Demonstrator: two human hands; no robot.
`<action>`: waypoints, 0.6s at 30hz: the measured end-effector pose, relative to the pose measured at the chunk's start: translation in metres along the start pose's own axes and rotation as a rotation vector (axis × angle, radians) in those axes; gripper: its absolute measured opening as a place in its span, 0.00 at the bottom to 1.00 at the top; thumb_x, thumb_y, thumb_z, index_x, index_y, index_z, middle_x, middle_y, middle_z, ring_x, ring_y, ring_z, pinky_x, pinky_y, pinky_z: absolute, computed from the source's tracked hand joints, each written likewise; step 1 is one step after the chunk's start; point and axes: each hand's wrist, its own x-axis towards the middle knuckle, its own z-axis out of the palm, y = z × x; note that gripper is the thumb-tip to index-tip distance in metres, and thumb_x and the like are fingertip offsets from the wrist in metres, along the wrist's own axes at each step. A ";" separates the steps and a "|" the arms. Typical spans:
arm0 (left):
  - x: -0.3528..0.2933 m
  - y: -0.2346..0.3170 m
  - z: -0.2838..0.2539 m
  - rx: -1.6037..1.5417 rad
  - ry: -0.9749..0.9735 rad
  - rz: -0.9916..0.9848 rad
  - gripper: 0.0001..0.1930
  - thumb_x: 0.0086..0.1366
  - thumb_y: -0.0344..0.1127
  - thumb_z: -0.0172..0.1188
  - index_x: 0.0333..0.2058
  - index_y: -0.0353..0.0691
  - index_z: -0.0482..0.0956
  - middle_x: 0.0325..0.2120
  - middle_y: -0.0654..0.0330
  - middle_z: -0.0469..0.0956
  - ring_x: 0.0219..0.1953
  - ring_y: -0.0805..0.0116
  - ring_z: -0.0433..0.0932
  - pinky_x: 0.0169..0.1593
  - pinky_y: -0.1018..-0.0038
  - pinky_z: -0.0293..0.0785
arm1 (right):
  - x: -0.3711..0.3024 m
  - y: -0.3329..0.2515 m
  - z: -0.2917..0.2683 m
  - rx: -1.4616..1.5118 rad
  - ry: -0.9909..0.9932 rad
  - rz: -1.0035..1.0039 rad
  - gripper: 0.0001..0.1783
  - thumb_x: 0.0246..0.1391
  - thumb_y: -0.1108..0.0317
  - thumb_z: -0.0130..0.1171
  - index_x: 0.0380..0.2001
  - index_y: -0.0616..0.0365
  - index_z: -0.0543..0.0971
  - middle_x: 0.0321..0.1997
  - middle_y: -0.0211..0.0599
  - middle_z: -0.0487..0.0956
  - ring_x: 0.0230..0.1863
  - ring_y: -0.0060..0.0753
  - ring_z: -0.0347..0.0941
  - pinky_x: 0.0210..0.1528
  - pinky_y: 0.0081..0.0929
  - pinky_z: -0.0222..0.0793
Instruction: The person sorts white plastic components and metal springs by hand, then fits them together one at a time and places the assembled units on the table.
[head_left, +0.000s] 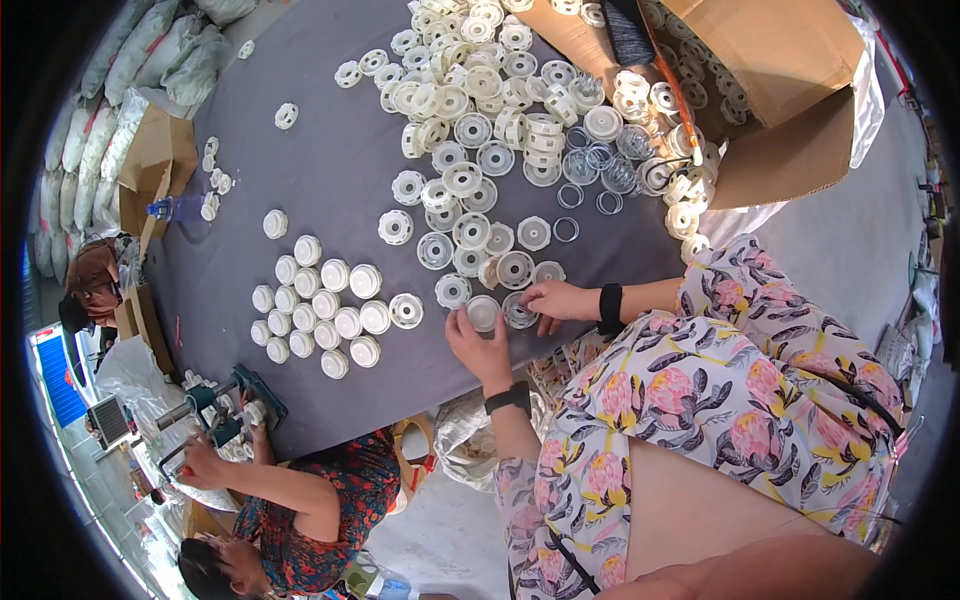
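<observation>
At the table's near edge, my left hand [478,350] has its fingers around the side of a white round plastic cap [483,313] with a smooth, closed top. Just to the right, my right hand [558,301] has its fingertips on the rim of a white plastic ring piece [519,311] with a hole in its middle. Its thumb is partly hidden. More such pieces lie close by, among them a ring piece [453,291] beyond my left hand and another ring piece [515,269] beyond my right.
Closed white caps [325,305] stand grouped at the left. Loose ring pieces [480,85] heap at the far side, near metal coil springs [590,160]. An open cardboard box [790,150] stands at right. A co-worker's hand [203,463] is at a green clamp-like tool [205,405].
</observation>
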 end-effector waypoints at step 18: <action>0.015 -0.064 -0.031 0.413 0.210 -0.064 0.18 0.51 0.33 0.62 0.43 0.41 0.75 0.42 0.52 0.73 0.43 0.52 0.72 0.47 0.61 0.66 | -0.036 0.013 -0.091 -0.717 0.456 -0.436 0.12 0.52 0.63 0.47 0.34 0.58 0.76 0.35 0.43 0.78 0.39 0.45 0.73 0.42 0.37 0.68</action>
